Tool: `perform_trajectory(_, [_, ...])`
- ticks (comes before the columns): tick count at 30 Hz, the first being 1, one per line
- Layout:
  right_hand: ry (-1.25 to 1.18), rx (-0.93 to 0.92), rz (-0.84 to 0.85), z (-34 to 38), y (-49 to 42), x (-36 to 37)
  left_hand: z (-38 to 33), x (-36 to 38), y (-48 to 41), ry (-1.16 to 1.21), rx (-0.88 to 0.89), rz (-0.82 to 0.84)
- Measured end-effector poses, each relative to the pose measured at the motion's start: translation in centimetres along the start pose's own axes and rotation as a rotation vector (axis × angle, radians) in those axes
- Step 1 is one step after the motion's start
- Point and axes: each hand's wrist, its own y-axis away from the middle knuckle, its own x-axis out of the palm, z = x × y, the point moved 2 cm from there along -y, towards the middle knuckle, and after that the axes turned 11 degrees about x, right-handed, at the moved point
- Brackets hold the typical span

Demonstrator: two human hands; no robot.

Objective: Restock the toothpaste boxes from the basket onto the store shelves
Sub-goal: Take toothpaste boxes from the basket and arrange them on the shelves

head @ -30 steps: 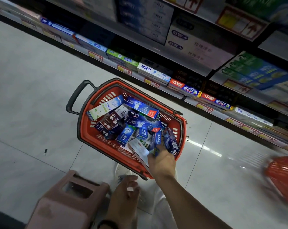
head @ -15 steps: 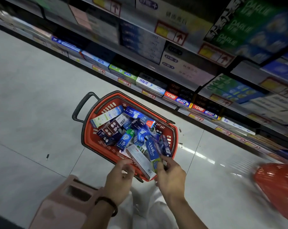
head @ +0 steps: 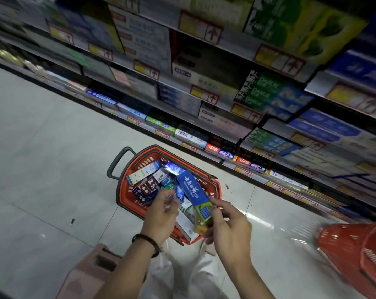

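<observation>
A red basket (head: 126, 190) with a dark handle stands on the floor, filled with several toothpaste boxes. My right hand (head: 228, 229) grips the lower end of a long blue toothpaste box (head: 193, 190), lifted above the basket and tilted up toward the shelves. My left hand (head: 161, 212), with a bead bracelet at the wrist, hovers over the basket's near side with fingers pinched on a small blue box (head: 179, 195). Stocked store shelves (head: 215, 108) with toothpaste boxes and price tags run across the top of the view.
A pink stool (head: 87, 275) stands at the bottom left by my legs. A second red basket (head: 355, 251), blurred, sits at the right. Pale floor tiles (head: 42, 169) stretch to the left. The lowest shelf edge passes just behind the basket.
My right hand has lifted the long blue box out of the basket. My left hand came up from my lap to the basket. The view has tilted up toward the shelves.
</observation>
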Motion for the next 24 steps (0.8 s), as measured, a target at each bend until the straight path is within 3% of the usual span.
perform_trajectory(14, [-0.182, -0.255, 0.2, 12.1, 11.3, -6.6, -16.3, -6.7, 5.8, 0.311, 0.213, -0.109])
perform_trajectory(24, [-0.269, -0.466, 0.16, 18.0, 16.9, -11.4, -25.4, -10.0, 12.0, 0.388, 0.383, -0.163])
